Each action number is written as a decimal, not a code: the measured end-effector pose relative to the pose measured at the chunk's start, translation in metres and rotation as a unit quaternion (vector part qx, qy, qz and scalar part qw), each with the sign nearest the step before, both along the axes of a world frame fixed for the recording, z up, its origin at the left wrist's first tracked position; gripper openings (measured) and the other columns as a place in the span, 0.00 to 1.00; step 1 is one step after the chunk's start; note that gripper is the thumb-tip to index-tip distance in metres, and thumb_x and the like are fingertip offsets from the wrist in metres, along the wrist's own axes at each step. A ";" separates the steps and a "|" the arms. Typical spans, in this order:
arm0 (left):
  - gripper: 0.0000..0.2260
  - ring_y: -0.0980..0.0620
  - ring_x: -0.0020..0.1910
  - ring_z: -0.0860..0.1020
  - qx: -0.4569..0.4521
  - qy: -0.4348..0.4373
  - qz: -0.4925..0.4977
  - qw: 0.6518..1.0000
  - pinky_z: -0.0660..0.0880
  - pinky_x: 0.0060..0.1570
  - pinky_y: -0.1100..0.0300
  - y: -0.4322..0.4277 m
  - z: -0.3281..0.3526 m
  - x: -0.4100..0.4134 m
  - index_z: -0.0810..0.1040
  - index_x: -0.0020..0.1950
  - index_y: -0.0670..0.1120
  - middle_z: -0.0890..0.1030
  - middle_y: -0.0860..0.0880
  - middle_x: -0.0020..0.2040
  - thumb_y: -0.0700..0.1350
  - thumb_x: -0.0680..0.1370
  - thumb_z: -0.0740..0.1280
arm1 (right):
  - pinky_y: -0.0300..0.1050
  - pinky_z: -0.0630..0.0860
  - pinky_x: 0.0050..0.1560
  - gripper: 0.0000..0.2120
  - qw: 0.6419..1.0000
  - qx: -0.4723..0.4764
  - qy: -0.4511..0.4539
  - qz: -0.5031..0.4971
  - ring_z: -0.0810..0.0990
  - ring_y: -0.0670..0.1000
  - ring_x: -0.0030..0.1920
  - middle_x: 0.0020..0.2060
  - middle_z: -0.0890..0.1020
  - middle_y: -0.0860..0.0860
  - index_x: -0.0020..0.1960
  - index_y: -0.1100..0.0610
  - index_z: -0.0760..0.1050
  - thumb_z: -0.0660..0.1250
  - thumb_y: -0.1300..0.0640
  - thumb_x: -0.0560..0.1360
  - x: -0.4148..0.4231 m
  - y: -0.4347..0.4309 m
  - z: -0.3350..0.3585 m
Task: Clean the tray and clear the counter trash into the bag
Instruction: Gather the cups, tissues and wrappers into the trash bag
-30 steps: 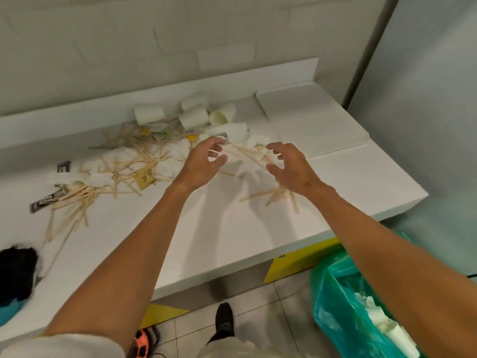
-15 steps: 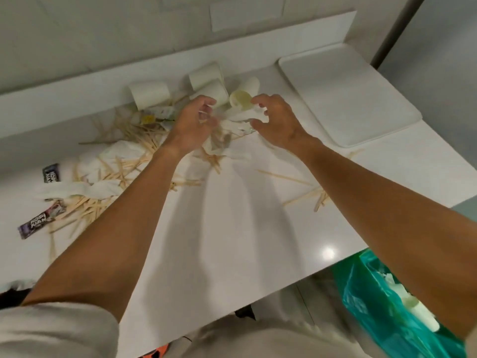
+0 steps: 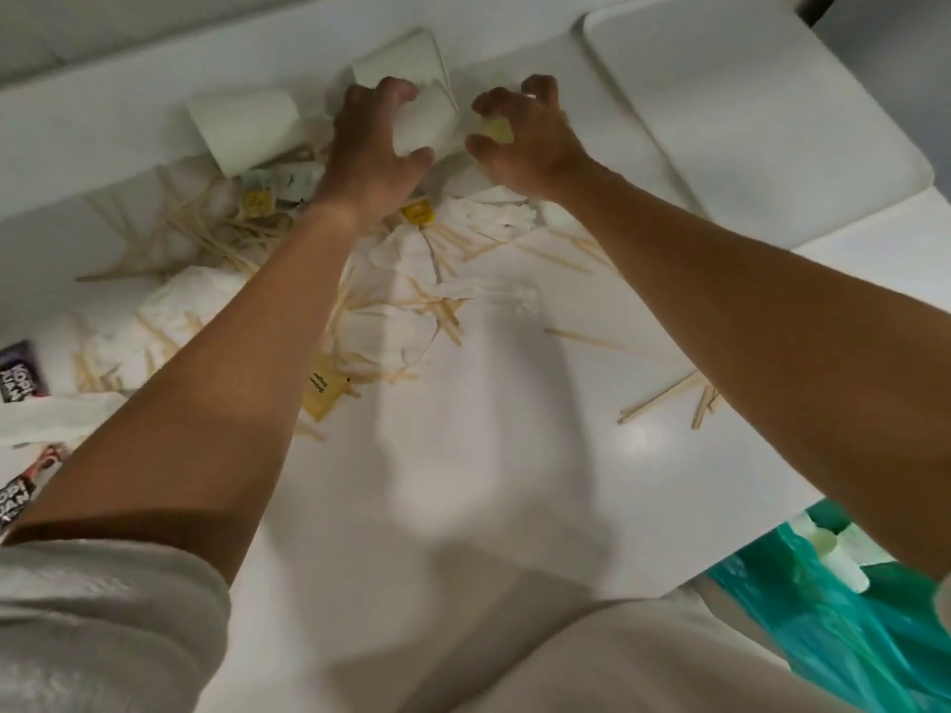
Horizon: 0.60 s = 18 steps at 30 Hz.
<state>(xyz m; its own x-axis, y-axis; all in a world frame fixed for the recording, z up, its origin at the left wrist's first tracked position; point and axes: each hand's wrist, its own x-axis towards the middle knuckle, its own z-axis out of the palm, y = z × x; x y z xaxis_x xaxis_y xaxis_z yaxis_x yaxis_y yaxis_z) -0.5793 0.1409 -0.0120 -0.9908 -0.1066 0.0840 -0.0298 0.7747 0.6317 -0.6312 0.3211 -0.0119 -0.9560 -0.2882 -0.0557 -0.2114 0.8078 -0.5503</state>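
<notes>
bare surface (image 3: 514,429) open in the near middle, napkins (image 3: 401,265) and sticks (image 3: 437,311) cluttering the left, tray (image 3: 746,95) filling the far right corner

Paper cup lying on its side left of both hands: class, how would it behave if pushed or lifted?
The paper cup lies on its side, so a push would probably roll it in a curve, given its taper. It looks thin-walled, so likely light and easily crushed. Wooden sticks beside it may stop it.
</notes>
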 end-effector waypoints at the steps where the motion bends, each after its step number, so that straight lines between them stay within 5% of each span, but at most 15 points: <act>1: 0.25 0.45 0.66 0.69 -0.001 -0.004 -0.001 1.000 0.67 0.63 0.59 0.000 -0.004 -0.003 0.68 0.71 0.48 0.68 0.42 0.66 0.47 0.75 0.69 | 0.50 0.70 0.67 0.19 1.000 -0.004 0.001 -0.002 0.68 0.61 0.67 0.70 0.60 0.55 0.66 0.46 0.72 0.63 0.44 0.76 -0.001 -0.004 -0.004; 5: 0.27 0.46 0.64 0.70 0.017 -0.007 -0.006 1.000 0.68 0.61 0.56 -0.001 -0.019 -0.002 0.66 0.71 0.49 0.71 0.44 0.66 0.49 0.74 0.70 | 0.51 0.72 0.63 0.14 0.999 -0.033 0.019 -0.009 0.72 0.62 0.63 0.67 0.62 0.56 0.56 0.50 0.74 0.65 0.46 0.73 0.003 -0.012 -0.012; 10: 0.29 0.50 0.63 0.72 0.053 0.007 0.023 0.998 0.69 0.59 0.61 -0.009 -0.008 0.017 0.69 0.70 0.53 0.73 0.48 0.65 0.55 0.71 0.70 | 0.41 0.73 0.56 0.12 0.993 -0.105 0.046 -0.042 0.73 0.51 0.58 0.62 0.70 0.56 0.51 0.53 0.75 0.67 0.54 0.69 0.015 -0.010 -0.001; 13: 0.27 0.49 0.64 0.71 0.032 0.031 0.051 0.998 0.65 0.57 0.65 -0.012 0.010 0.032 0.69 0.71 0.54 0.72 0.46 0.65 0.54 0.72 0.69 | 0.26 0.66 0.45 0.16 0.980 -0.185 0.057 -0.053 0.68 0.44 0.52 0.59 0.72 0.55 0.54 0.56 0.71 0.67 0.55 0.68 0.029 -0.007 0.018; 18: 0.27 0.47 0.64 0.71 0.005 0.050 0.067 0.997 0.67 0.62 0.62 -0.006 0.049 0.061 0.67 0.73 0.53 0.69 0.44 0.65 0.51 0.75 0.69 | 0.22 0.67 0.40 0.23 0.960 -0.267 0.055 -0.068 0.70 0.40 0.48 0.57 0.68 0.52 0.64 0.55 0.66 0.70 0.56 0.71 0.057 0.011 0.057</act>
